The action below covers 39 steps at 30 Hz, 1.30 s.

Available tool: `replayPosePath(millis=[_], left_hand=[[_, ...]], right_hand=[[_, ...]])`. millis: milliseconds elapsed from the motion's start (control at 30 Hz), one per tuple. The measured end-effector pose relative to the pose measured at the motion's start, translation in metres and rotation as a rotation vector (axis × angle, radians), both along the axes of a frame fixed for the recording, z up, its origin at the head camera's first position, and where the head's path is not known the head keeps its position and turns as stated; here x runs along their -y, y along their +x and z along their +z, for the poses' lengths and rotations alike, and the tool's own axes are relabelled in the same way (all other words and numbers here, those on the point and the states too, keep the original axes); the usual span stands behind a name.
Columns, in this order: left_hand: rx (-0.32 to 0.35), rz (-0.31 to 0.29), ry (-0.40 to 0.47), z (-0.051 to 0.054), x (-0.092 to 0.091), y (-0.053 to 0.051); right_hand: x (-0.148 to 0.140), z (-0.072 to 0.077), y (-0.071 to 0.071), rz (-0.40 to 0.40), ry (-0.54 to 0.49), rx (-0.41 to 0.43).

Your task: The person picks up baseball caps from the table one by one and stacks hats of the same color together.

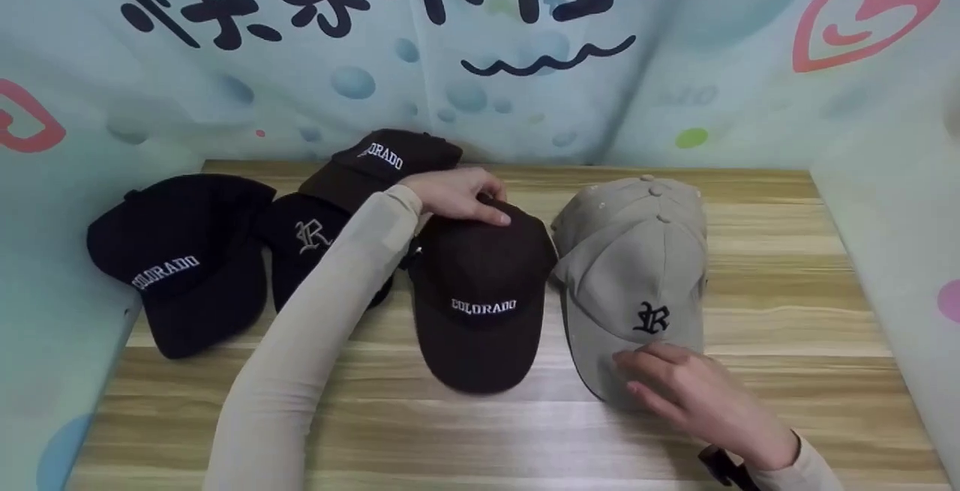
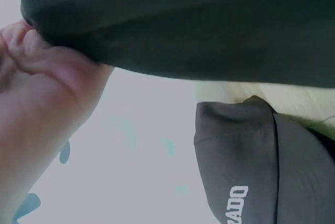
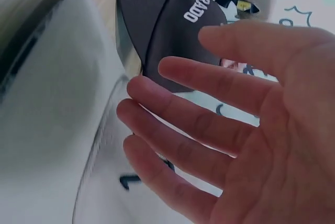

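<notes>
A dark brown cap (image 1: 484, 266) with white COLORADO lettering lies in the middle of the table, brim toward me. My left hand (image 1: 461, 195) grips it at the back of the crown, thumb on top; in the left wrist view the dark cap (image 2: 199, 30) hides the fingers. To its right sits a stack of beige-grey caps (image 1: 630, 273), the top one bearing a black R. Over that cap's brim is my right hand (image 1: 682, 390), its fingers loosely extended. The right wrist view shows these fingers spread, holding nothing, beside the grey cap (image 3: 52, 103).
At the left lie a black COLORADO cap (image 1: 202, 251), a black cap with a pale R (image 1: 300, 232) partly behind my left sleeve, and another brown COLORADO cap (image 1: 382, 157) at the back. A printed cloth (image 1: 510, 101) hangs behind the wooden table (image 1: 795, 288).
</notes>
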State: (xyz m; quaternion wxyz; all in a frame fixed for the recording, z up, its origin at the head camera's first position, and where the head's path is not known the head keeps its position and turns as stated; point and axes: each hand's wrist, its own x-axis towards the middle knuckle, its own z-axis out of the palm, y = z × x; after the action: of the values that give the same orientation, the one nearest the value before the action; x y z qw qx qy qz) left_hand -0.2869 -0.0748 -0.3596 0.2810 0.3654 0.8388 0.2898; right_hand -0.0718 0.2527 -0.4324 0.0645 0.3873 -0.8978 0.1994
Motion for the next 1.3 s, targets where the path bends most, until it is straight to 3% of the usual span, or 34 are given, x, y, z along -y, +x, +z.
replayPosePath(millis=[300, 533, 767, 1000, 1167, 1300], left_hand=[[-0.067, -0.092, -0.021, -0.006, -0.005, 0.002], [-0.046, -0.051, -0.098, -0.007, -0.006, -0.002], [-0.031, -0.026, -0.156, -0.005, 0.007, 0.001], [0.023, 0.070, -0.209, 0.009, 0.037, 0.010], [-0.055, 0.149, -0.251, 0.016, 0.064, 0.009], [-0.096, 0.226, -0.277, 0.012, 0.081, 0.002]], right_hand=[[0.025, -0.009, -0.007, 0.091, -0.005, 0.037], [0.050, -0.010, -0.019, 0.122, 0.049, 0.135], [0.067, -0.014, -0.027, 0.110, 0.156, 0.145], [0.085, -0.015, -0.018, 0.102, 0.200, 0.211], [0.097, -0.017, -0.013, 0.118, 0.194, 0.167], [0.105, -0.022, -0.013, 0.136, 0.186, 0.118]])
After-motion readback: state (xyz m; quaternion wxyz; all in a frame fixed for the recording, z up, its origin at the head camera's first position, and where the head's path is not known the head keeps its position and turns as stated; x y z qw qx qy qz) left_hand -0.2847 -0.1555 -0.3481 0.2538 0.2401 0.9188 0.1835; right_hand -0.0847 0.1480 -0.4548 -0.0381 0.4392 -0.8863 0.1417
